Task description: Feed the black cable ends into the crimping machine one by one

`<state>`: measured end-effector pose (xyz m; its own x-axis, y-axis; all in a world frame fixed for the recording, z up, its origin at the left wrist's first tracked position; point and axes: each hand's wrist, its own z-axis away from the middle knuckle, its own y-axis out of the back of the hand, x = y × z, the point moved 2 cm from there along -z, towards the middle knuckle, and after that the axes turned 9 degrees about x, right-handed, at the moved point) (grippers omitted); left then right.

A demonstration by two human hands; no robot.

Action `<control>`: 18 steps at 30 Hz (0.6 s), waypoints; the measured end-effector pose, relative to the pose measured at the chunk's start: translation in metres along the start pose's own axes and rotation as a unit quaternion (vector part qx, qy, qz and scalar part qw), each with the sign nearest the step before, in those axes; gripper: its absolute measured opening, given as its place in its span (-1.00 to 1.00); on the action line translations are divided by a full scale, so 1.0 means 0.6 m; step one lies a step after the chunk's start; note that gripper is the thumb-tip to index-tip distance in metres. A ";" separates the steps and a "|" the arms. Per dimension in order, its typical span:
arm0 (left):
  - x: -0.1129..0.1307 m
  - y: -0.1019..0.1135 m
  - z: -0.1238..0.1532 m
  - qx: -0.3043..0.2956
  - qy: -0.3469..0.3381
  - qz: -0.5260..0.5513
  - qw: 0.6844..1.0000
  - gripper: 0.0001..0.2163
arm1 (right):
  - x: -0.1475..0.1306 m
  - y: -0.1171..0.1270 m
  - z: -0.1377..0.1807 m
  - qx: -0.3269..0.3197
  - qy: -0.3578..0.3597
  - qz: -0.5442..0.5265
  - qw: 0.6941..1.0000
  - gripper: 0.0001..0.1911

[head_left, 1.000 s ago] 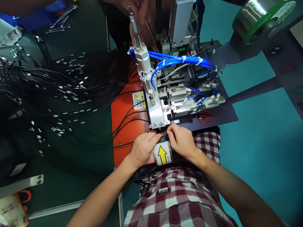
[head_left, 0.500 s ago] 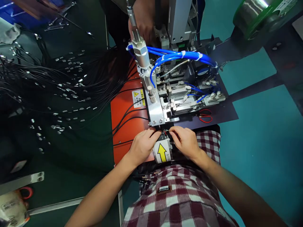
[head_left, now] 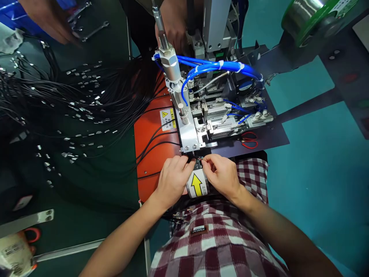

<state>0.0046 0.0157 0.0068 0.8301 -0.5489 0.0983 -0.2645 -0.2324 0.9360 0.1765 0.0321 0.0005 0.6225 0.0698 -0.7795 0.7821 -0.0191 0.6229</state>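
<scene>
My left hand point(head_left: 174, 179) is closed at the front of the machine, its thumb and fingertips together by a small black fixture point(head_left: 197, 165). A black cable point(head_left: 150, 175) runs under this hand towards the fixture. On the fixture's other side my right hand point(head_left: 221, 175) pinches with thumb and forefinger; a tiny reddish end shows beside the fingertips, too small to name. Just below lies a white label with a yellow arrow point(head_left: 197, 185). Above stands the metal machine head point(head_left: 188, 134) with blue air hoses point(head_left: 221, 66).
Several black cables with silvery ends point(head_left: 86, 88) spread over the dark green table point(head_left: 100, 207) and across the orange plate point(head_left: 155, 142). Red-handled scissors point(head_left: 249, 140) lie right of the machine. A co-worker's hand point(head_left: 173, 27) is behind it; another person's hand point(head_left: 52, 19) is near wrenches point(head_left: 96, 30).
My right hand has moved slightly left, closer to my left hand and the fixture. A person's hand at the upper left has moved, and the wrenches show more plainly.
</scene>
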 end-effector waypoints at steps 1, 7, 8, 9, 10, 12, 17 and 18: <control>0.001 -0.001 0.001 -0.010 0.003 0.006 1.000 -0.71 | -0.001 0.002 -0.003 -0.001 0.020 0.015 1.000 -0.83; 0.000 -0.007 0.002 -0.006 0.013 0.048 0.999 -0.70 | 0.041 -0.022 -0.013 -0.095 -0.176 -0.245 0.949 -0.79; -0.001 -0.007 0.001 0.003 0.016 0.052 0.998 -0.71 | 0.048 -0.027 -0.013 -0.105 -0.199 -0.278 0.934 -0.77; -0.001 -0.006 -0.001 0.012 0.020 0.058 0.998 -0.71 | 0.053 -0.029 -0.013 -0.109 -0.213 -0.299 0.924 -0.74; -0.001 -0.006 -0.002 0.018 0.023 0.063 0.998 -0.71 | 0.057 -0.031 -0.012 -0.106 -0.220 -0.308 0.920 -0.71; -0.002 -0.005 -0.004 0.023 0.027 0.076 0.997 -0.71 | 0.060 -0.033 -0.012 -0.091 -0.222 -0.310 0.920 -0.67; -0.007 -0.009 -0.003 0.019 0.046 0.133 0.990 -0.68 | 0.050 -0.045 -0.013 -0.071 -0.223 -0.340 0.911 -0.66; -0.008 -0.010 -0.002 0.021 0.052 0.151 0.987 -0.68 | 0.048 -0.049 -0.013 -0.075 -0.234 -0.359 0.901 -0.66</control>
<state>0.0029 0.0209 0.0013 0.7555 -0.5136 0.4067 -0.5257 -0.1048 0.8442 0.1713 0.0424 -0.0395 -0.0699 -0.4183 -0.9056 0.9970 0.0012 -0.0775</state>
